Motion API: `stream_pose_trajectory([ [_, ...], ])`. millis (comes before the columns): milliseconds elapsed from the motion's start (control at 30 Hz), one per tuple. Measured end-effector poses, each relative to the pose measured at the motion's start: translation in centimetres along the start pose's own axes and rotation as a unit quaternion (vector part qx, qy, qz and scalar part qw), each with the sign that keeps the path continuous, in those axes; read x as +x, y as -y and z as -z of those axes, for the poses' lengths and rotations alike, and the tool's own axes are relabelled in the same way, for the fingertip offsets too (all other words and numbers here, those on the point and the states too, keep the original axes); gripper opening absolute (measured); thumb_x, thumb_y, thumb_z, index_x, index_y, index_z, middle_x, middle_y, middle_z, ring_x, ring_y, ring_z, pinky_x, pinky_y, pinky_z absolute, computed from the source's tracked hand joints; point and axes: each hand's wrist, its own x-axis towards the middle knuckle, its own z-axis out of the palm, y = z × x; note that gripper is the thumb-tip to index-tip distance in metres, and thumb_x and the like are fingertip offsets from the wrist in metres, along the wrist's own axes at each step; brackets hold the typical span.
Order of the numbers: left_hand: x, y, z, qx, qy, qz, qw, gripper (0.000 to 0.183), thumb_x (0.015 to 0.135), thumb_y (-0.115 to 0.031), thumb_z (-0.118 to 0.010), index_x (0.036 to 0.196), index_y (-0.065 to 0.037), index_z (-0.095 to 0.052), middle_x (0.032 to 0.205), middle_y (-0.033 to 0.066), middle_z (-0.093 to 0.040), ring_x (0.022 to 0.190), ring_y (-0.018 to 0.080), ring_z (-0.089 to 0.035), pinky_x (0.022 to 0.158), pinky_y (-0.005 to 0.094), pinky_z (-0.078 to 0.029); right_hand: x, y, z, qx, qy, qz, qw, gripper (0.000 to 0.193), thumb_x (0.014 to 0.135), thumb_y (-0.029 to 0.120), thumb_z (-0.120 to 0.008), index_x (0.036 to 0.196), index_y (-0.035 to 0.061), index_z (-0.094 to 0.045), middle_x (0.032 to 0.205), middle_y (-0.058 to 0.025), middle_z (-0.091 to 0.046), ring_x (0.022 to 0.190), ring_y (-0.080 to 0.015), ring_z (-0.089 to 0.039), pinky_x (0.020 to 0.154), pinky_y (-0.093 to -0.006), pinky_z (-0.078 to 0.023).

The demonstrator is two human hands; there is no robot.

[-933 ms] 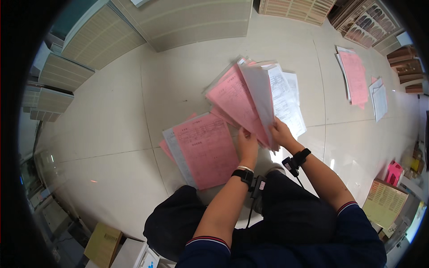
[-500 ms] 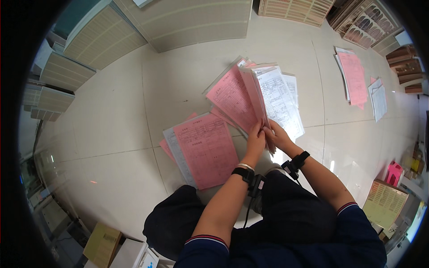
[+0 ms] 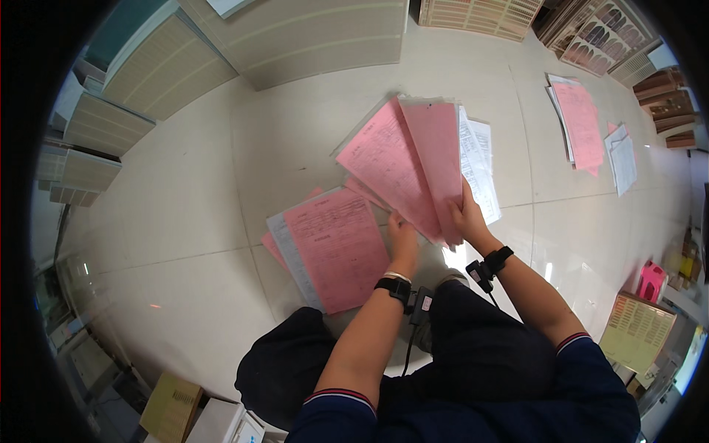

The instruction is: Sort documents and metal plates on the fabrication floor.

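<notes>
Overlapping white forms (image 3: 481, 173), pink sheets (image 3: 434, 144) are pinched by the right hand (image 3: 471, 221); the left hand's (image 3: 402, 244) grip is unclear.

Glossy pale tile floor (image 3: 170, 199), light reflections (image 3: 549, 272) near right. Striped beige panels (image 3: 173, 66) far left. Pink plastic stool (image 3: 651, 282) right.

The right hand (image 3: 473, 220) has some fingers hidden behind the raised pink sheet (image 3: 438, 151); just beyond that hand, white forms (image 3: 480, 168) lie partly covered, their print too small to read.
</notes>
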Motion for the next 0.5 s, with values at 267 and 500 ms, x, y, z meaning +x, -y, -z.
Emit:
stream_pose_trajectory([
  [267,-0.5,-1.1,-0.5,-0.055,0.053,-0.006,0.997,0.047,0.085,-0.007,-0.046,0.129,0.001,-0.031,0.122,0.0123,-0.044,0.107,0.0202,-0.045,0.091,0.0297,-0.037,0.1,0.2,0.3,0.05,0.057,-0.009,0.997,0.064,0.083,0.002,-0.047,0.138,0.016,-0.018,0.105,-0.0248,-0.057,0.094,-0.0357,-0.059,0.08,-0.0381,-0.045],
  [500,0.2,0.6,-1.7,0.144,0.152,-0.122,0.97,0.043,0.088,-0.008,-0.046,0.13,-0.002,-0.038,0.12,0.0085,-0.047,0.111,0.0179,-0.044,0.094,0.0287,-0.035,0.1,0.1,-0.9,0.048,0.118,-0.037,0.991,0.046,0.085,0.011,-0.052,0.128,0.0154,-0.039,0.105,-0.0176,-0.059,0.093,-0.0318,-0.06,0.077,-0.0352,-0.047],
])
